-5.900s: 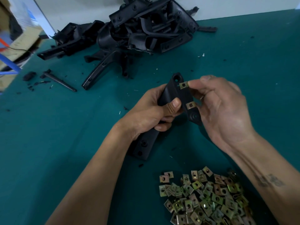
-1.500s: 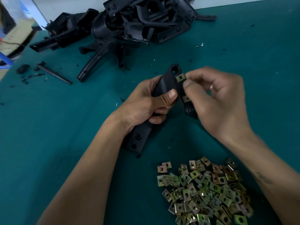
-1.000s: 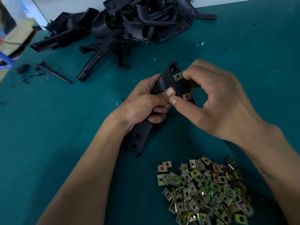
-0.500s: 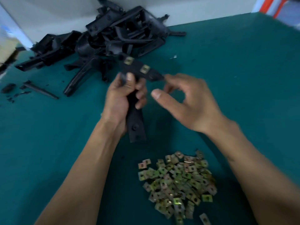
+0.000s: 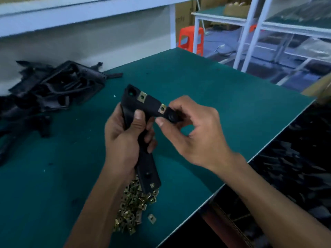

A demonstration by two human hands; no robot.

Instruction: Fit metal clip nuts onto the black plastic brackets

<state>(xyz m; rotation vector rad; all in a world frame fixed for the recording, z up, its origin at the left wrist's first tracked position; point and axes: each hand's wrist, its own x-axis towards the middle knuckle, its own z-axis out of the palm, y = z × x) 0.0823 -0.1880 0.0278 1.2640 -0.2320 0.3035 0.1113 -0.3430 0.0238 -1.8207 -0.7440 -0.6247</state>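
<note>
A black plastic bracket (image 5: 149, 106) is lifted above the green table, its long leg pointing down towards me. My left hand (image 5: 123, 140) grips that leg, thumb on its front. Two brass clip nuts sit on its upper arm, one (image 5: 142, 96) near the corner and one (image 5: 162, 109) near the right end. My right hand (image 5: 193, 133) pinches the arm's right end between thumb and fingers. Below my left wrist lies a pile of loose clip nuts (image 5: 133, 208), partly hidden by the bracket and forearm.
A heap of black brackets (image 5: 53, 86) lies at the table's far left. The table edge (image 5: 250, 158) runs diagonally on the right, with a bin of dark parts (image 5: 290, 167) below it. White shelving and a red stool (image 5: 190, 39) stand beyond.
My view has swung right and up, revealing the table edge and shelving. The bracket has turned more upright in my left hand, and my right hand now pinches its right end.
</note>
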